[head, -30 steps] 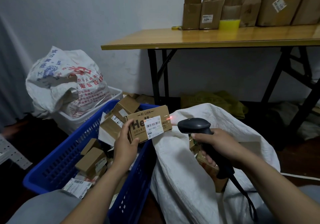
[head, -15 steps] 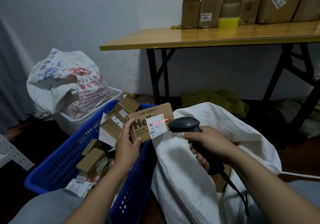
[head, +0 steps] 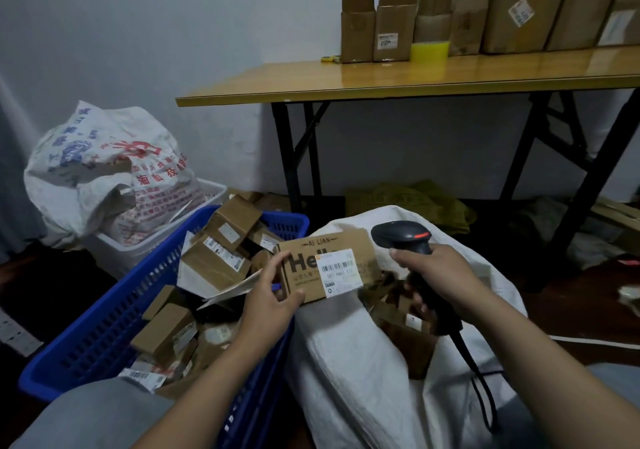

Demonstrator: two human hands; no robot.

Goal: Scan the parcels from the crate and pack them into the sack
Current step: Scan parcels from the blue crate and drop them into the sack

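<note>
Left hand [head: 268,304] fingers grip parcel [head: 303,277] marked "AI LIAN", "Hel…"; right hand [head: 440,275] fingers clasp scanner [head: 403,237]. Red scan line gone from barcode label [head: 339,272]; parcel shifted toward sack [head: 346,362].

Cardboard boxes [head: 394,29] and a yellow tape roll [head: 430,50] are lined up on the table [head: 381,81]; blue crate [head: 104,324] and white sack [head: 346,362] are parked on the floor [head: 571,296].

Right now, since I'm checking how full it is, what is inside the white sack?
The white sack holds a few brown cardboard parcels, seen through its open mouth. The held box, right hand and scanner cover part of the opening; cloth hides anything deeper.
</note>
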